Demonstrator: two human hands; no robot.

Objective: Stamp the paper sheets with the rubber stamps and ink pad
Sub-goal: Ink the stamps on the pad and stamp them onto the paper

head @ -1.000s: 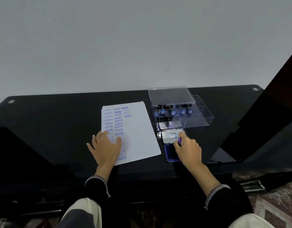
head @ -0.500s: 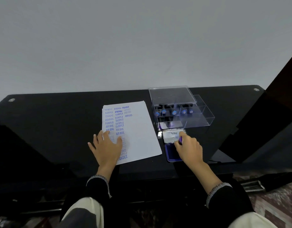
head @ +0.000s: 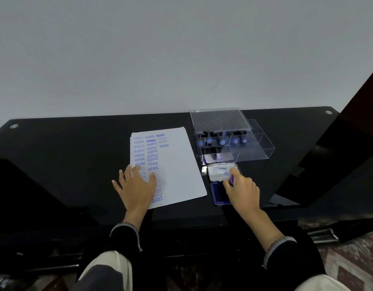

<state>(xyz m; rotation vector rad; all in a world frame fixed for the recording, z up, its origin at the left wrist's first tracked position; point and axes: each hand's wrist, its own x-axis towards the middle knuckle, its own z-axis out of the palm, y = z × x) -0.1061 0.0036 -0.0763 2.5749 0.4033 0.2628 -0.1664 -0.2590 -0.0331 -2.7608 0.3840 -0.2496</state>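
Observation:
A stack of white paper sheets [head: 177, 164] lies on the black glass table, its left part covered with blue stamped words such as SAMPLE, AIR MAIL and FRAGILE. My left hand [head: 135, 185] rests flat on the sheet's lower left corner, fingers spread. To the right of the paper sits the open ink pad [head: 218, 194], its lid [head: 220, 172] folded back. My right hand [head: 242, 190] grips a purple-handled rubber stamp [head: 231, 180] and holds it down on the blue pad; the stamp's base is hidden by my fingers.
A clear plastic box [head: 255, 150] behind the ink pad holds several blue-topped stamps [head: 209, 141], its clear lid [head: 217, 119] propped open. The black table [head: 76, 156] ends at a plain wall. A dark slanted panel [head: 339, 156] rises at the right.
Both hands stay almost where they were. My right hand keeps the stamp on the ink pad, shifting only slightly. The paper has not moved.

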